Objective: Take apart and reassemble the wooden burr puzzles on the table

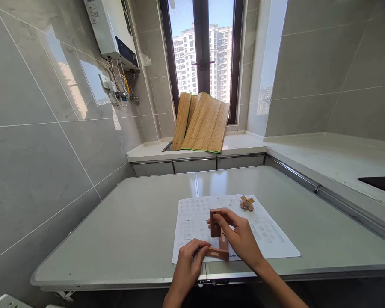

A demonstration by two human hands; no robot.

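My right hand (235, 229) pinches an upright reddish-brown wooden block (215, 224), holding it above the printed sheet. Below it, a slotted wooden piece (223, 241) stands partly hidden behind the block and my fingers. Near the table's front edge, my left hand (192, 255) has thumb and fingers closed on the end of another slotted wooden piece (217, 253), which meets the first slotted one at a corner. Under all of this lies a white paper sheet (186, 209) with small printed diagrams. On its far right part sits a small cross-shaped wooden puzzle (247, 203).
The pale folding table (131, 231) has a metal front edge and a centre seam. Behind it, a folded bamboo mat (207, 122) leans by the window on the white counter (244, 140). A water heater (115, 34) hangs on the left wall.
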